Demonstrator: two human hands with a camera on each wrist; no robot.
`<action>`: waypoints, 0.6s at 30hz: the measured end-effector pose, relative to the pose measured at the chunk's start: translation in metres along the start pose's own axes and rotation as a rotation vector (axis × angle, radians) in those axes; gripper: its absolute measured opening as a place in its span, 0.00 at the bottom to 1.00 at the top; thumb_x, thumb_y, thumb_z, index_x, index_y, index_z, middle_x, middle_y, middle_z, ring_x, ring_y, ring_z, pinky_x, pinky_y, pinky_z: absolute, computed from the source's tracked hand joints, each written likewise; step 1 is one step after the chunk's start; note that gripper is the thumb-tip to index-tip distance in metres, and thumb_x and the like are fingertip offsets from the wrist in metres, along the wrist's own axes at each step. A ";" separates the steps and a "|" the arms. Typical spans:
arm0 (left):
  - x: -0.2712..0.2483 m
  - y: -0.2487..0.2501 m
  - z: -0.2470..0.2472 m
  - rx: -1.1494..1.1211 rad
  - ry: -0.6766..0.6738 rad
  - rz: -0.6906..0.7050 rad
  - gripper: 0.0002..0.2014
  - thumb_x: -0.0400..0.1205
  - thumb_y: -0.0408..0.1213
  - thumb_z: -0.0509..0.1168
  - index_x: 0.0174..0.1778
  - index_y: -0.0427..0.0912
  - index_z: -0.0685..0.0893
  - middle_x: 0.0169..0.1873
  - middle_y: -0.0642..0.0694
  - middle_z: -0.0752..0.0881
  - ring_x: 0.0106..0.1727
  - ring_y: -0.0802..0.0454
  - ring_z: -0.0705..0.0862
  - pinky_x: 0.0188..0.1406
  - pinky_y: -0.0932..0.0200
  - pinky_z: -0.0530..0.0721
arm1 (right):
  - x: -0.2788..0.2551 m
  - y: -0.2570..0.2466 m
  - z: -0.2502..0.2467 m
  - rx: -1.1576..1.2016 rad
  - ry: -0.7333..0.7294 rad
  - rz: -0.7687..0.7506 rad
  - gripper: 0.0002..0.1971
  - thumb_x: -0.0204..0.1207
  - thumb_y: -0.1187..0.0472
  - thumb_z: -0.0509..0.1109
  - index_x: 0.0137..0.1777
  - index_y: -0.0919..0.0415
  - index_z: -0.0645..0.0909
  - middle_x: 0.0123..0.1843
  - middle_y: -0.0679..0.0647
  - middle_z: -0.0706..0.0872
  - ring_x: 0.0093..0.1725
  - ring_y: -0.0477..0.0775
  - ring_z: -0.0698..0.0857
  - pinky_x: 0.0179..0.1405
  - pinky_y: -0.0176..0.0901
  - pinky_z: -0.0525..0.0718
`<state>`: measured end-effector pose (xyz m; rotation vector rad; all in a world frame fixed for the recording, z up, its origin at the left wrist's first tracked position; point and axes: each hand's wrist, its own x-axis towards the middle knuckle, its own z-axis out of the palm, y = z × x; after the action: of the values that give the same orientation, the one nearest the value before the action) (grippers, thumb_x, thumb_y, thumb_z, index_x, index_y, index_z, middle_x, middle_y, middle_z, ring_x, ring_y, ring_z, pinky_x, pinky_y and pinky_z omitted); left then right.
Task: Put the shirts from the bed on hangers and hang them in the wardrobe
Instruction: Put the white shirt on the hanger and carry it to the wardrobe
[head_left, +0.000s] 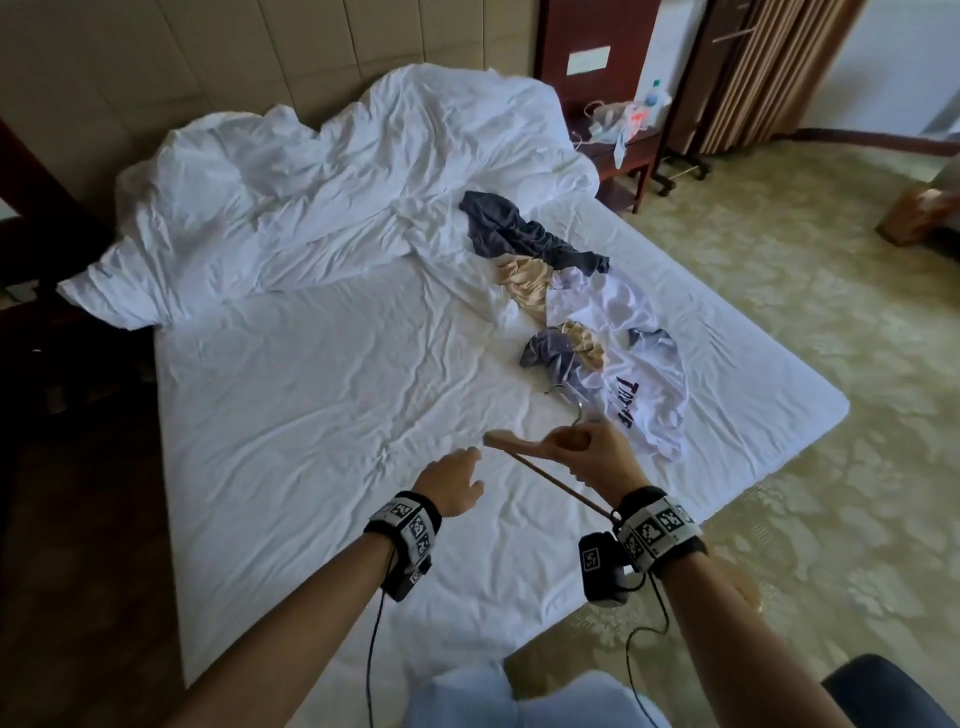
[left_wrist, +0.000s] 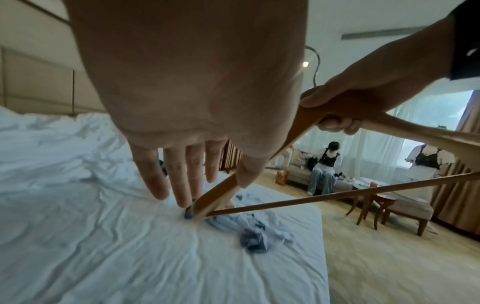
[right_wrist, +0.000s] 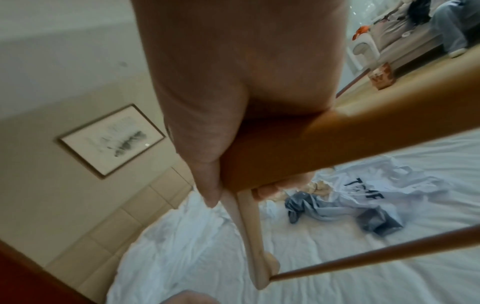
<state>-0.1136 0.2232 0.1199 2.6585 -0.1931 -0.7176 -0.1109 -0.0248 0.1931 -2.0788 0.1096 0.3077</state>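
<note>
Several shirts lie in a loose pile on the white bed (head_left: 311, 415): a dark grey shirt (head_left: 514, 234), a beige one (head_left: 524, 280) and a white printed shirt (head_left: 634, 379) (right_wrist: 384, 191). My right hand (head_left: 597, 447) grips the middle of a wooden hanger (head_left: 519, 441) (left_wrist: 293, 131) (right_wrist: 337, 133) just in front of the pile, its metal hook pointing at the shirts. My left hand (head_left: 457, 467) (left_wrist: 182, 174) hovers with straight fingers beside the hanger's left end and holds nothing.
A crumpled white duvet (head_left: 311, 182) covers the head of the bed. A nightstand (head_left: 623, 145) with a plastic bag and a bottle stands at the far right corner. Patterned carpet (head_left: 805, 312) runs along the right. Two people (left_wrist: 324, 164) and a chair (left_wrist: 405, 207) are across the room.
</note>
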 end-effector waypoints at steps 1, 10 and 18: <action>0.017 -0.003 0.002 -0.012 -0.039 -0.012 0.26 0.90 0.46 0.62 0.83 0.41 0.67 0.79 0.40 0.75 0.76 0.40 0.78 0.74 0.42 0.77 | 0.017 0.012 0.000 -0.008 0.003 0.058 0.07 0.73 0.53 0.85 0.42 0.56 0.94 0.26 0.39 0.85 0.26 0.38 0.82 0.33 0.34 0.80; 0.127 0.029 0.047 -0.014 -0.264 -0.115 0.21 0.91 0.42 0.58 0.80 0.40 0.71 0.77 0.39 0.77 0.74 0.38 0.79 0.71 0.44 0.79 | 0.100 0.108 -0.020 -0.140 0.019 0.324 0.22 0.73 0.46 0.81 0.29 0.60 0.78 0.24 0.47 0.72 0.29 0.52 0.73 0.34 0.46 0.75; 0.216 0.110 0.079 -0.058 -0.355 -0.178 0.20 0.90 0.43 0.58 0.76 0.38 0.73 0.73 0.36 0.80 0.69 0.35 0.81 0.67 0.43 0.81 | 0.185 0.157 -0.101 -0.148 0.073 0.433 0.15 0.76 0.55 0.78 0.41 0.69 0.89 0.37 0.69 0.90 0.46 0.72 0.88 0.46 0.58 0.86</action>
<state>0.0281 0.0475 0.0014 2.4956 -0.0274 -1.2315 0.0525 -0.1823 0.0611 -2.2010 0.6020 0.5139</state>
